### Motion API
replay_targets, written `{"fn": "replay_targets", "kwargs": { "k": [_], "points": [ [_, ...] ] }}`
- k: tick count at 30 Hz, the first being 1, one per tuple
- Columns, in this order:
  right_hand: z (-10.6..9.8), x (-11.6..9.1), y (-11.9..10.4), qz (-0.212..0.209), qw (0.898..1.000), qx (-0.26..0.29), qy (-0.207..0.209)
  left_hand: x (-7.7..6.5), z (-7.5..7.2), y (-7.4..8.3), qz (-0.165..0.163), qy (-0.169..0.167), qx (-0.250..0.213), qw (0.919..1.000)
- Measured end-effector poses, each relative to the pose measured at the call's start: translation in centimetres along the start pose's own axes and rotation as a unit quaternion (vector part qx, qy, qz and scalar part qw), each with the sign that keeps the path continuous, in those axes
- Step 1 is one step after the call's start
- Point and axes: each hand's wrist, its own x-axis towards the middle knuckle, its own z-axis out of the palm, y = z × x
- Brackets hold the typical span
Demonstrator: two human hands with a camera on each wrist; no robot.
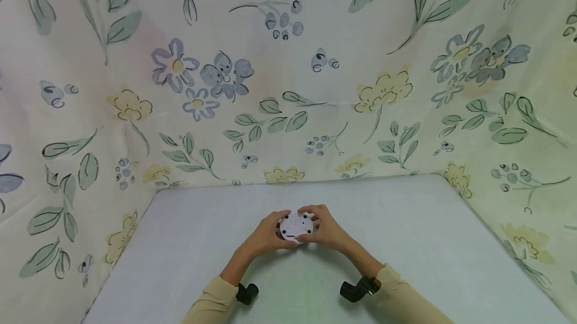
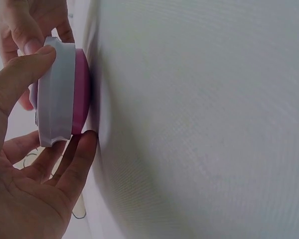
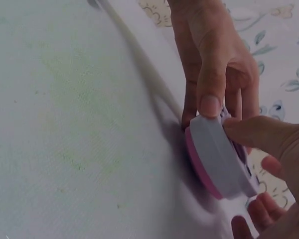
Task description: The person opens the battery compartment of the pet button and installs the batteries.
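A small round device (image 1: 295, 227), white with a pink underside, is held just over the table with its white face up. Speaker holes, several dark feet and a dark slot show on that face. On its left edge my left hand (image 1: 267, 234) grips it between thumb and curled fingers. My right hand (image 1: 328, 229) holds the opposite edge, thumb on the near side. In the left wrist view the pink part (image 2: 81, 92) faces the cloth. The right wrist view shows both thumbs on the white rim (image 3: 214, 154).
A pale cloth-covered table (image 1: 203, 264) spreads around the hands. Floral fabric (image 1: 288, 73) hangs behind it and along both sides. Black wrist cameras (image 1: 358, 290) sit on both wrists, near the beige sleeves.
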Motion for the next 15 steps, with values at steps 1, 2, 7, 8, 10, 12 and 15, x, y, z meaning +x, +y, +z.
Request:
{"fn": "replay_targets", "kwargs": {
  "k": [1,2,7,8,10,12,15],
  "points": [
    [0.02,0.11,0.17,0.004,1.0,0.012,-0.005,-0.02,-0.01,-0.01,-0.001,0.0,-0.002,1.0],
    [0.0,0.22,0.34,0.007,1.0,0.024,-0.011,-0.03,-0.01,-0.03,-0.001,-0.001,-0.002,1.0],
    [-0.13,0.74,1.01,0.026,0.995,0.086,-0.052,-0.1,-0.05,-0.12,-0.001,0.0,-0.003,1.0],
    [-0.17,0.79,1.02,0.031,0.994,0.092,-0.057,-0.11,-0.06,-0.14,0.0,0.001,-0.004,1.0],
    [-0.18,0.9,1.03,0.041,0.992,0.1,-0.063,-0.12,-0.1,-0.15,0.004,0.001,-0.008,1.0],
    [-0.15,0.94,0.89,0.047,0.991,0.107,-0.061,-0.1,-0.11,-0.2,0.007,0.0,-0.009,0.9999],
    [0.08,0.94,0.62,0.055,0.99,0.116,-0.052,-0.08,-0.13,-0.25,0.007,-0.003,-0.01,0.9999]
  ]
}}
